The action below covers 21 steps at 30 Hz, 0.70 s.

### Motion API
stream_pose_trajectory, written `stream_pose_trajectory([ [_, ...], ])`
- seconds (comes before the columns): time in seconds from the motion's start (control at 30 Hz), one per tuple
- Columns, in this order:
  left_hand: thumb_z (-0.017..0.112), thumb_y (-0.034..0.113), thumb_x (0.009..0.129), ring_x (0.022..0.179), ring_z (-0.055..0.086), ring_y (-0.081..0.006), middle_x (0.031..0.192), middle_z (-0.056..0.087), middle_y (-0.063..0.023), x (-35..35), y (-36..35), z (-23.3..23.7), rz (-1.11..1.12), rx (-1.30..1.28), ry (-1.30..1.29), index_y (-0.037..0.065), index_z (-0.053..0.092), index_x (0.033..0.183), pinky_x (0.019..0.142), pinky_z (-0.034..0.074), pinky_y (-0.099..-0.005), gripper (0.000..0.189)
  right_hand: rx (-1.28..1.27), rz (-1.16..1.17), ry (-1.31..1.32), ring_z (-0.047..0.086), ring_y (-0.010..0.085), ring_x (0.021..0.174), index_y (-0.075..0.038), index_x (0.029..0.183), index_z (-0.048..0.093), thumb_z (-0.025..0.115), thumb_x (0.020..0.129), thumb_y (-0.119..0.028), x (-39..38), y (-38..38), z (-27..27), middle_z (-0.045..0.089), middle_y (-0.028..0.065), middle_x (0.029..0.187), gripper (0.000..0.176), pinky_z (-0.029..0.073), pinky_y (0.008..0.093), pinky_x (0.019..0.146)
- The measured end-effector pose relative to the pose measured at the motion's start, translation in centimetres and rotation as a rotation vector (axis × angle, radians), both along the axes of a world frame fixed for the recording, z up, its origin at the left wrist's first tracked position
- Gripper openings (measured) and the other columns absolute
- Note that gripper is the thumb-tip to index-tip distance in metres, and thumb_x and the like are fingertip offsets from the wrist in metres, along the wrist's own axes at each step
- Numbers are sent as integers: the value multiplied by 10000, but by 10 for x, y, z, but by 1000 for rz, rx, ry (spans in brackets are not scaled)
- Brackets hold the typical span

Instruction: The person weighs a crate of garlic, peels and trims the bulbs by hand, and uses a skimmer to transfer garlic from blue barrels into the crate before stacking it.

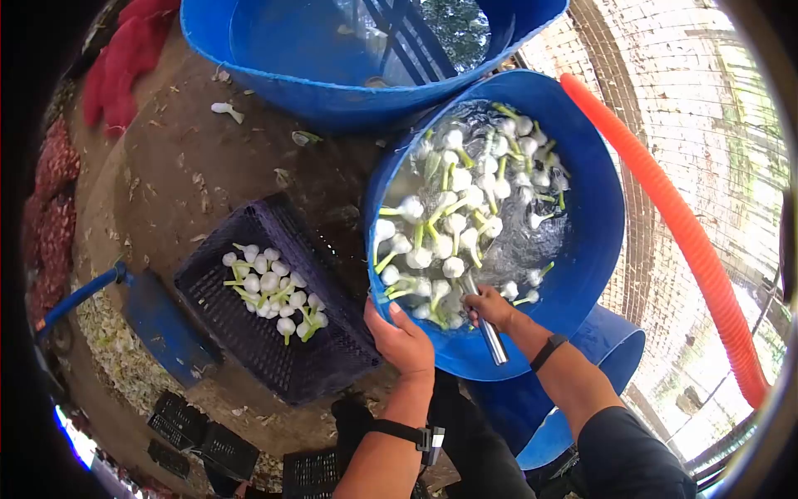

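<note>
My right hand (490,308) is closed round a shiny metal handle (492,339) at the near side of a blue tub (594,200). The handle's far end goes down among the bulbs and is hidden. White bulbs with green stems (453,224) float in the tub's rippling water, mostly at its left and middle. At the tub's lower left rim is my left hand (401,337), with its thumb raised apart from the fingers, which are partly hidden. To the left, a dark purple crate (249,333) holds a pile of similar bulbs (270,283).
A larger blue tub (332,96) with water stands at the top. An orange corrugated hose (673,212) curves down the right, by wire mesh. A blue shovel (166,324), black crates (224,449) and red net sacks (125,66) lie at the left.
</note>
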<state>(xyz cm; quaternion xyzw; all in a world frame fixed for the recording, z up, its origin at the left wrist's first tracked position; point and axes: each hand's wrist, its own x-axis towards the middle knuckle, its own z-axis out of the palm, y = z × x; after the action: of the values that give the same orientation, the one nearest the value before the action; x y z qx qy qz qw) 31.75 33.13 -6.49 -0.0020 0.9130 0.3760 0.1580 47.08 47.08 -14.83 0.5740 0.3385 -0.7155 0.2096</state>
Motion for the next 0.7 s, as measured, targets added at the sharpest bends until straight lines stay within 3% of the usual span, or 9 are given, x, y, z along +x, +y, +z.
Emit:
stream_pose_trajectory([
  [0.27,446,227,1026,1071,573,-457,1204,546,-284,-1,0,0,4,31,1,-65,427,1318,896,469,-479,414,8,-161,95,515,106,499,-35,930,467,594,900,-94,-14,-3,-9,522,41,681,143,462,274,418],
  [0.7,435,209,1028,1047,576,-462,1190,553,-292,-1,1,2,-21,19,57,-69,439,1309,868,464,-491,395,64,-232,246,488,82,500,-38,927,505,579,913,-97,-16,30,53,515,31,720,96,484,249,433],
])
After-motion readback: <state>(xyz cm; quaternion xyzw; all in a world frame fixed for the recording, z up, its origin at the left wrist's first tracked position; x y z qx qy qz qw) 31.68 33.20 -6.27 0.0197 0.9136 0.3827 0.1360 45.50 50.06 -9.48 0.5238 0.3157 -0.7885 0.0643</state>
